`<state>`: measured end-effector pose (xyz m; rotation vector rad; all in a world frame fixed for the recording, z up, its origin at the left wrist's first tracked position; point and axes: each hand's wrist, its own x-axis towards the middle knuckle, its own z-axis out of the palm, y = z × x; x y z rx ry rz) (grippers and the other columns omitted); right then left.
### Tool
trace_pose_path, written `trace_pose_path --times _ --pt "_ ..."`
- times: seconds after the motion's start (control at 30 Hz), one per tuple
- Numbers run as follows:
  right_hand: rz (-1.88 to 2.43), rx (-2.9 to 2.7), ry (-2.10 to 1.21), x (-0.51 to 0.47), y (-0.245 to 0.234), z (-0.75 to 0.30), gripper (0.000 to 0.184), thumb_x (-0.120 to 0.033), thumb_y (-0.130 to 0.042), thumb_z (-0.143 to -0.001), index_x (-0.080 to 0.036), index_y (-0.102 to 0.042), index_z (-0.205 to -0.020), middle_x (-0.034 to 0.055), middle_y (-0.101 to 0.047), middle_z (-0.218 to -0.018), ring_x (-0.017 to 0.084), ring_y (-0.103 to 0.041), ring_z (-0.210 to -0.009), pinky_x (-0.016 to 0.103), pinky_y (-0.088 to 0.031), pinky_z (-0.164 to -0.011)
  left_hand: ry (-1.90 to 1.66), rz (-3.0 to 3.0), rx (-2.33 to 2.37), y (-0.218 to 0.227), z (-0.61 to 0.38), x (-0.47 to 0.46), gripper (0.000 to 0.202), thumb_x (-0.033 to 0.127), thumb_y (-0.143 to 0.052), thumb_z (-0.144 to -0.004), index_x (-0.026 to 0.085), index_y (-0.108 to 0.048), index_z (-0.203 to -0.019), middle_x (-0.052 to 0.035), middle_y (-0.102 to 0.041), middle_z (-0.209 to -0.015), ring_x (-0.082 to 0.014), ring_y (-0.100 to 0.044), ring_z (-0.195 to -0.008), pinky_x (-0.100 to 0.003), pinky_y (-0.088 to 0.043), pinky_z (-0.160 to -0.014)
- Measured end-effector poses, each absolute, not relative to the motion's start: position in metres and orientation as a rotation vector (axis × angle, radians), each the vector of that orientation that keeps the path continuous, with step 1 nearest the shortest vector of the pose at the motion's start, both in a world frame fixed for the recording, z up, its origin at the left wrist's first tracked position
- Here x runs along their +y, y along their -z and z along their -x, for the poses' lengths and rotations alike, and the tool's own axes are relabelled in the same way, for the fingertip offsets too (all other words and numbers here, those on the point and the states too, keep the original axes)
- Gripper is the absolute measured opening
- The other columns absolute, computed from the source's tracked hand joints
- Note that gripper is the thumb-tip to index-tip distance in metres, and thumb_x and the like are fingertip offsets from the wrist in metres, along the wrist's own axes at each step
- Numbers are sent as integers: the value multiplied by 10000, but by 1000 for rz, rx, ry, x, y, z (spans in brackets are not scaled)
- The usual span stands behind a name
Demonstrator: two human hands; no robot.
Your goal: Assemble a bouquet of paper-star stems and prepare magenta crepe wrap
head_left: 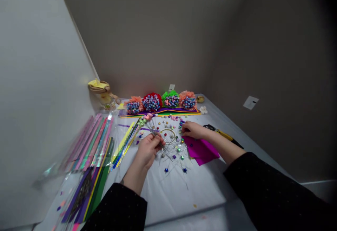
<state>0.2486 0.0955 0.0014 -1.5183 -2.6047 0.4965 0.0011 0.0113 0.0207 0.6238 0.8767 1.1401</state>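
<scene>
1. Left hand (149,150), just left of the gold ring (167,136): fingers clamped on a bunch of thin wire stems (171,150).
2. Right hand (193,130), right of the ring: fingers together at small beads (180,123), can't tell if gripping.
3. Magenta paper (201,150), lower right of the ring.
4. White wall tag (250,102), well right of the ring, print unreadable.

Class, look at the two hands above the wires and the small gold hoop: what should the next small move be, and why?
Probably the right hand should pick up another star-tipped wire and pass it to the left hand, because the left hand grips a bunch of thin wires and the right hand rests beside more of them around the gold hoop.
</scene>
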Motion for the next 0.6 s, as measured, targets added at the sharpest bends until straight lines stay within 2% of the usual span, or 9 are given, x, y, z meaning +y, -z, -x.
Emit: trace_pose_path --times 0.1,0.2,0.37,0.43,0.6 --pt "1432 -2685 -535 99 -8 -250 59 -140 -628 -731 -157 -648 -784 50 -615 -826 167 -554 -788 242 -422 -724 -1072 -690 827 -25 -4 7 381 366 -826 -541 143 -601 -752 11 -604 -622 -105 -587 -574 -240 -482 -628" --pt "1372 -2755 -587 98 -13 -251 160 -81 -615 -707 -166 -651 -837 43 -627 -874 158 -570 -803 232 -428 -736 -1061 -801 813 -27 -5 4 338 379 -809 -565 147 -621 -724 -2 -606 -598 -118 -577 -579 -267 -485 -655" --pt "1385 -2792 -562 94 -14 -252 172 -72 -598 -704 -160 -643 -845 66 -609 -908 174 -575 -819 246 -437 -737 -1108 -1207 897 -29 -1 0 113 279 -713 -660 182 -661 -638 -58 -666 -653 -192 -615 -686 -327 -473 -746" --pt "1408 -2786 -525 93 -14 -252 153 -107 -609 -716 -154 -636 -859 80 -603 -909 181 -571 -801 254 -433 -721 -1171 -1326 939 -29 1 -2 74 203 -696 -633 215 -641 -585 -57 -665 -659 -231 -624 -750 -355 -477 -773" --pt "1456 -2736 -473 93 -14 -255 96 -140 -643 -700 -166 -611 -787 63 -608 -832 165 -553 -715 235 -398 -640 -1297 -1285 967 -26 2 0 290 39 -684 -462 281 -608 -603 -30 -629 -630 -278 -625 -849 -367 -491 -799"
